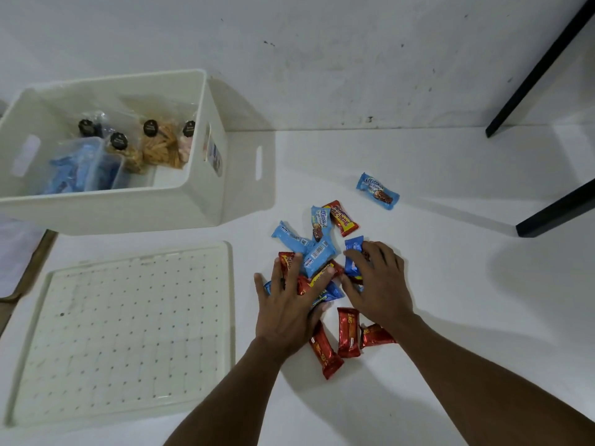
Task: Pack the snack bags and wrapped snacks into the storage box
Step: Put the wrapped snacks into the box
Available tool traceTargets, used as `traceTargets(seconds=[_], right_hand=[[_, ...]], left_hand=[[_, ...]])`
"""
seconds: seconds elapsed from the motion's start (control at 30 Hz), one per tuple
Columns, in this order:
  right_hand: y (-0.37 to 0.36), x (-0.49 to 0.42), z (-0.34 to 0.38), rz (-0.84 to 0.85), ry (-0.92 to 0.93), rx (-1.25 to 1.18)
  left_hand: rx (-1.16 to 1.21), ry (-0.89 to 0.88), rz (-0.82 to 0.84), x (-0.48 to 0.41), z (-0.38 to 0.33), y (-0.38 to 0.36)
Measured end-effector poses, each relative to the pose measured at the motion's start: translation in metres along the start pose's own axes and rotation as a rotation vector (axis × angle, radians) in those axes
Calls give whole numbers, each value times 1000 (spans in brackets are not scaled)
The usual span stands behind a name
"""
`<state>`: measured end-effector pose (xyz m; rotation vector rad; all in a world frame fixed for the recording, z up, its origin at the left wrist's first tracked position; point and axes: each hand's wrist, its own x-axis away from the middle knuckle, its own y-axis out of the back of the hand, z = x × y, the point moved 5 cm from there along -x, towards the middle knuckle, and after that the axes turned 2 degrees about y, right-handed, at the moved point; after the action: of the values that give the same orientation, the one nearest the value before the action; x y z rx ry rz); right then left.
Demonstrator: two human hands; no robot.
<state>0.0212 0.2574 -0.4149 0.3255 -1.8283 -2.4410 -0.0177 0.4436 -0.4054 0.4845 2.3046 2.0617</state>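
Observation:
A pile of red and blue wrapped snacks lies on the white surface in the middle. My left hand lies flat on the pile with its fingers spread over red and blue wrappers. My right hand grips a small blue wrapped snack at the pile's right side. Three red bars lie just below my hands. One blue snack sits apart at the upper right. The white storage box stands at the upper left with clear snack bags and a clear tub of blue packets inside.
The box's white perforated lid lies flat at the lower left. Black furniture legs stand at the upper right. A white wall runs along the back. Brown floor shows at the far left edge.

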Motion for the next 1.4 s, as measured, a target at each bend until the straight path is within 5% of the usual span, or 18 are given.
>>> traceTargets(seconds=[0.6, 1.0, 1.23, 1.4], right_hand=[[9, 5, 2, -21, 113, 175], [54, -20, 21, 59, 83, 75], [134, -59, 81, -45, 226, 49], [166, -104, 135, 36, 145, -116]], left_hand=[[-26, -82, 89, -4, -3, 9], [289, 50, -31, -1, 18, 60], [421, 24, -162, 28, 31, 131], [425, 2, -288, 41, 66, 193]])
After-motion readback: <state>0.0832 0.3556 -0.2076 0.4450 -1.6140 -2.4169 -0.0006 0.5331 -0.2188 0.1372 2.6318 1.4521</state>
